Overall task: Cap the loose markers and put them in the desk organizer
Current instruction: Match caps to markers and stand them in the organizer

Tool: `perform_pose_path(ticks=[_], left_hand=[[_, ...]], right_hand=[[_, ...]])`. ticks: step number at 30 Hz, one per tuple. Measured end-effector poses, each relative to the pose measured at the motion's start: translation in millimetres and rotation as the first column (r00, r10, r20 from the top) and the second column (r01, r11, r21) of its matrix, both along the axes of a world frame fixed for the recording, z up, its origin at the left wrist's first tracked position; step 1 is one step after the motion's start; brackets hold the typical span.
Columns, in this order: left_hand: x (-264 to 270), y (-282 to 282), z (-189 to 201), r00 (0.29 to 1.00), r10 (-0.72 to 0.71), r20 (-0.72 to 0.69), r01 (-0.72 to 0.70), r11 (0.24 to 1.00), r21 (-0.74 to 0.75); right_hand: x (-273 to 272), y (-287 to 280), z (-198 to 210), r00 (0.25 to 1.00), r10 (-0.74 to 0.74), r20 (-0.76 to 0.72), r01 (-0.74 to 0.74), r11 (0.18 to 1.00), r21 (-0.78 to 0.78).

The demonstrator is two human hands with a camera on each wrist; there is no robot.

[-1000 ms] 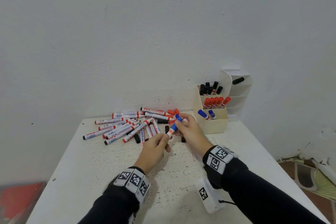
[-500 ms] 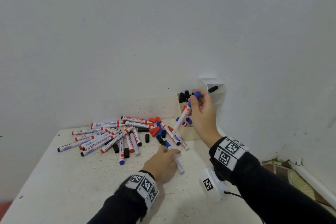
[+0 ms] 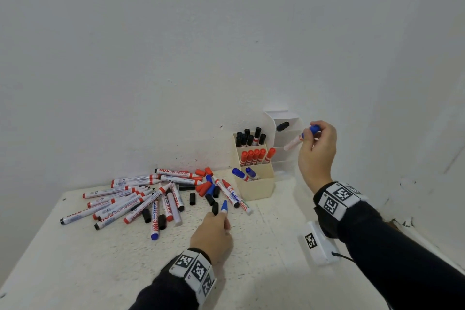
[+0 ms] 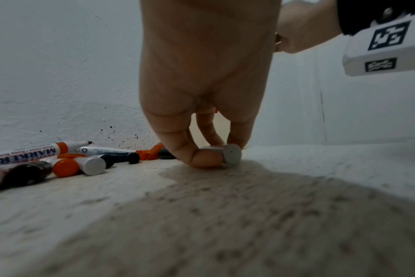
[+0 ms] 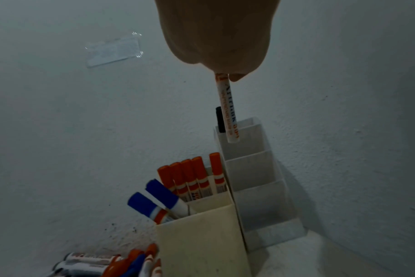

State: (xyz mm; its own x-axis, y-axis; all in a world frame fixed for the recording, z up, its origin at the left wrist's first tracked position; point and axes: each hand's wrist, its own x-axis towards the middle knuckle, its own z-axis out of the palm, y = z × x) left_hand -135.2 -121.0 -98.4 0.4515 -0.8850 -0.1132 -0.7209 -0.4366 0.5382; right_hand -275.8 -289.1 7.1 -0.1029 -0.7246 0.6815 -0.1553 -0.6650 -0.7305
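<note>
My right hand [image 3: 312, 134] pinches a blue-capped marker [image 3: 293, 143] by its cap end, barrel pointing down-left over the white organizer [image 3: 289, 118]. In the right wrist view that marker [image 5: 228, 112] hangs from my right hand [image 5: 225, 75] above the white organizer's [image 5: 256, 168] top slot. My left hand [image 3: 219, 216] rests on the table and grips a blue-ended marker [image 3: 224, 206]; its flat butt end [image 4: 232, 154] shows between the fingertips [image 4: 201, 157]. A cream organizer [image 3: 256, 189] holds black, red and blue markers in tiers.
A pile of loose markers and caps [image 3: 151, 199] covers the table's [image 3: 75, 272] back left. A black marker [image 3: 283, 126] stands in the white organizer. Walls close in behind and to the right. A white tagged box [image 3: 317, 244] hangs under my right forearm.
Both hands were together on the blue marker; the right hand then carried it up and right to the white organizer. The left hand dropped to the table and took hold of another marker.
</note>
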Motion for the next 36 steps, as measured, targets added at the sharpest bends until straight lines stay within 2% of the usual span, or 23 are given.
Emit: perform_pose_path(ticks=[6, 11, 15, 20, 25, 27, 28, 31, 33, 34, 36], left_hand=[[3, 5, 6, 0.999, 0.049, 0.011, -0.049, 0.999, -0.019], [7, 13, 10, 0.997, 0.079, -0.023, -0.079, 0.997, -0.007], [13, 20, 14, 0.997, 0.082, -0.003, -0.082, 0.996, -0.030], [25, 28, 16, 0.990, 0.137, 0.022, -0.135, 0.989, -0.068], [41, 34, 14, 0.984, 0.178, -0.004, -0.177, 0.976, -0.130], [48, 38, 13, 0.983, 0.185, -0.004, -0.183, 0.971, -0.151], [51, 41, 12, 0.981, 0.192, 0.005, -0.189, 0.969, -0.159], [61, 48, 12, 0.975, 0.222, 0.024, -0.214, 0.958, -0.190], [67, 52, 11, 0.970, 0.242, 0.011, -0.235, 0.951, -0.200], [70, 54, 10, 0.968, 0.251, 0.003, -0.245, 0.949, -0.196], [74, 55, 9, 0.966, 0.260, -0.008, -0.257, 0.947, -0.192]], right_hand=[[8, -16, -20, 0.989, -0.009, -0.144, 0.010, 1.000, 0.005], [22, -27, -36, 0.952, -0.008, -0.305, 0.040, 0.994, 0.098], [32, -34, -36, 0.908, 0.068, -0.414, 0.020, 0.979, 0.205], [37, -25, -31, 0.900, 0.124, -0.418, 0.014, 0.950, 0.311], [45, 1, -32, 0.931, -0.071, -0.358, 0.220, 0.892, 0.395], [47, 14, -32, 0.950, 0.016, -0.312, 0.160, 0.832, 0.531], [48, 20, -33, 0.936, 0.099, -0.339, 0.129, 0.797, 0.590], [54, 38, -38, 0.798, 0.376, -0.470, 0.095, 0.692, 0.716], [65, 54, -38, 0.707, 0.515, -0.485, 0.149, 0.561, 0.814], [72, 61, -38, 0.624, 0.584, -0.520, 0.189, 0.533, 0.825], [86, 69, -42, 0.454, 0.671, -0.586, 0.199, 0.565, 0.801]])
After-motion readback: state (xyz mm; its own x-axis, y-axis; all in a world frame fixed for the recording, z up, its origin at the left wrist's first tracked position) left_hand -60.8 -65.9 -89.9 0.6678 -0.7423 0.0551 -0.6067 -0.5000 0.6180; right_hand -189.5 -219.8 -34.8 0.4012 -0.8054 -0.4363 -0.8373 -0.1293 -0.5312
